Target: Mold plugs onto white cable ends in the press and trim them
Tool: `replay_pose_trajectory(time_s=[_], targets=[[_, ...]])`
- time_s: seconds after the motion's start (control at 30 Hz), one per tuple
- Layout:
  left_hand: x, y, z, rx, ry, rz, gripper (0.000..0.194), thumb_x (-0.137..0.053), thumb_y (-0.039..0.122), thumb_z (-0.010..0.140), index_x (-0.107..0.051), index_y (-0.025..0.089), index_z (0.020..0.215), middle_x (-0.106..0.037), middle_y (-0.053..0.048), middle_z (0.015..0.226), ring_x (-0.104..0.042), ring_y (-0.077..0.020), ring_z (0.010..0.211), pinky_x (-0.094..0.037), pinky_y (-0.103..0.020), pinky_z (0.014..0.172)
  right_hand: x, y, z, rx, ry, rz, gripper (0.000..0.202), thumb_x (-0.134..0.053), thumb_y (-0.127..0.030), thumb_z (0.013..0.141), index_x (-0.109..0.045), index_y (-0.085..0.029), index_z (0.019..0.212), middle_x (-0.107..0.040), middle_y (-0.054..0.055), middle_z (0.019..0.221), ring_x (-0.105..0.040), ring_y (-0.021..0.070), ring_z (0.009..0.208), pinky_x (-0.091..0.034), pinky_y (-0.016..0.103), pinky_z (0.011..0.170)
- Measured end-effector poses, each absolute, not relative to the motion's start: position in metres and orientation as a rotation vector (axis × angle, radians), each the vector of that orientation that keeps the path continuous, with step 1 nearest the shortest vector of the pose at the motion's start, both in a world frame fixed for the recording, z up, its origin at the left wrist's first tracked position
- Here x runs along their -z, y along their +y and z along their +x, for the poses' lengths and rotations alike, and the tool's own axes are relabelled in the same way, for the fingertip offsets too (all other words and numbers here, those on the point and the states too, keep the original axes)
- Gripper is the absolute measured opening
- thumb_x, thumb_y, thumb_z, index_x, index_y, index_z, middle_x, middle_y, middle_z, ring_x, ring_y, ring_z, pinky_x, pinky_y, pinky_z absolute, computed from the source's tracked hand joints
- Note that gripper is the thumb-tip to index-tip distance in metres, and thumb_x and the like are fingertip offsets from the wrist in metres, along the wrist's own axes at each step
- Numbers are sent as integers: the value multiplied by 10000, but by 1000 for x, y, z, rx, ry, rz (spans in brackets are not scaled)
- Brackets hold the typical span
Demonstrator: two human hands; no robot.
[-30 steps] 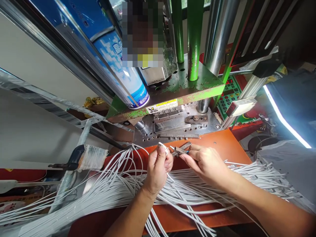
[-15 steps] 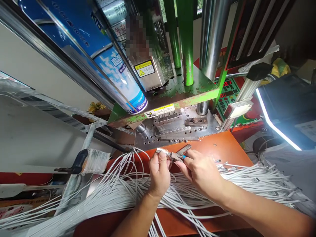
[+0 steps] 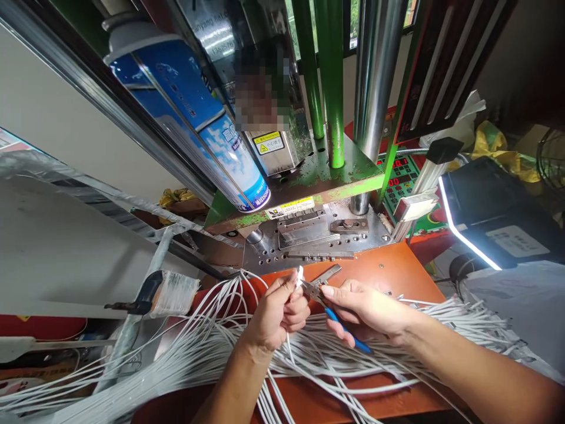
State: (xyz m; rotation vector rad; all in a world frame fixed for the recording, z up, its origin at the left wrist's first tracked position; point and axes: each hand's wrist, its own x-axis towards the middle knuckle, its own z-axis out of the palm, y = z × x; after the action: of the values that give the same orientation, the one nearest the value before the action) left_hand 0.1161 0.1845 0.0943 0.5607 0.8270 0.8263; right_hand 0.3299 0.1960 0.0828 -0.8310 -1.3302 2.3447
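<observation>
Pinched in the fingers of my left hand (image 3: 282,312) is a white cable (image 3: 289,347), with a white end piece (image 3: 300,275) sticking up past the thumb. My right hand (image 3: 368,306) is wrapped round blue-handled pliers (image 3: 335,321), whose metal jaws reach to that end piece. Whether the jaws touch it or grip it is hard to make out. A flat metal bar (image 3: 329,274) lies just beyond the jaws on the orange table (image 3: 388,271). Beneath both hands spreads a thick bundle of white cables (image 3: 212,347).
A green press plate (image 3: 304,191) overhangs a metal mould block (image 3: 304,227) in front of my hands. On the plate stands a blue spray can (image 3: 212,141). A control panel (image 3: 399,176) and a bright lamp (image 3: 468,227) are at the right, a clamp handle (image 3: 150,292) at the left.
The pliers have swung so their blue handles now show below my right hand. My left hand has turned, and the end piece points upward instead of sideways. The view has shifted slightly.
</observation>
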Motion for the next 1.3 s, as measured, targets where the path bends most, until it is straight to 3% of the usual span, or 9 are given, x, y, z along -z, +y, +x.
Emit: replay_pose_trajectory(time_s=[0.07,0.23,0.43,0.7,0.83,0.93,1.0,1.13,1.3], targets=[[-88,184,117,-934,872,594,577,-809,626,815,-445,204,665,-240,133,478,-132,-23,393,-173,-136,361,-82,194,327,-2178,-1467,-889,713,-413,-798,982,-370,-226,560,-581,15,635,-414,103,476,-258,275,476],[-67,178,134,-1319,1129,817,535,-707,646,908,-512,178,737,-397,78,581,-315,-37,480,-263,-134,444,-70,186,317,-941,-2012,-1170,624,-353,-590,1099,-550,-205,648,-524,31,753,-478,166,680,-352,324,642],[-60,174,153,-1508,1298,819,538,-692,693,889,-520,197,773,-450,65,646,-415,-64,545,-392,-161,497,-55,178,305,-449,-2065,-1206,592,-316,-484,1139,-618,-202,715,-568,47,816,-531,166,706,-359,310,617],[-73,175,164,-1466,1277,676,640,-736,760,800,-455,199,676,-386,87,555,-353,-44,461,-340,-142,418,-60,181,305,-526,-2043,-1199,656,-287,-531,1137,-594,-188,669,-538,21,692,-439,132,586,-281,313,584],[-89,179,141,-1095,1005,540,611,-815,669,779,-420,216,667,-279,128,476,-143,-23,368,-167,-129,302,-71,193,319,-1309,-1849,-1063,693,-397,-679,1061,-452,-204,560,-468,-11,561,-396,114,529,-279,290,553],[-96,182,120,-799,756,471,574,-841,556,802,-402,218,655,-245,136,462,-68,-20,369,-145,-125,280,-77,199,327,-2021,-1529,-845,731,-454,-787,981,-351,-221,528,-569,19,586,-477,109,487,-258,262,478],[-96,183,114,-759,698,479,547,-812,536,845,-412,213,658,-236,134,469,-62,-21,376,-151,-120,285,-79,201,329,-2162,-1430,-807,734,-480,-814,950,-384,-214,539,-623,36,636,-493,107,471,-245,254,453],[-90,182,122,-1045,817,654,463,-751,563,908,-516,192,761,-278,127,522,-128,-23,397,-192,-114,317,-78,202,327,-1615,-1706,-984,700,-417,-735,1029,-558,-186,619,-530,-5,567,-433,115,518,-325,269,531],[-91,180,139,-1119,949,815,440,-778,515,899,-514,192,759,-346,114,518,-225,-26,396,-274,-123,343,-69,204,329,-576,-2077,-1225,663,-318,-578,1119,-558,-192,637,-549,17,657,-446,129,587,-308,288,594]])
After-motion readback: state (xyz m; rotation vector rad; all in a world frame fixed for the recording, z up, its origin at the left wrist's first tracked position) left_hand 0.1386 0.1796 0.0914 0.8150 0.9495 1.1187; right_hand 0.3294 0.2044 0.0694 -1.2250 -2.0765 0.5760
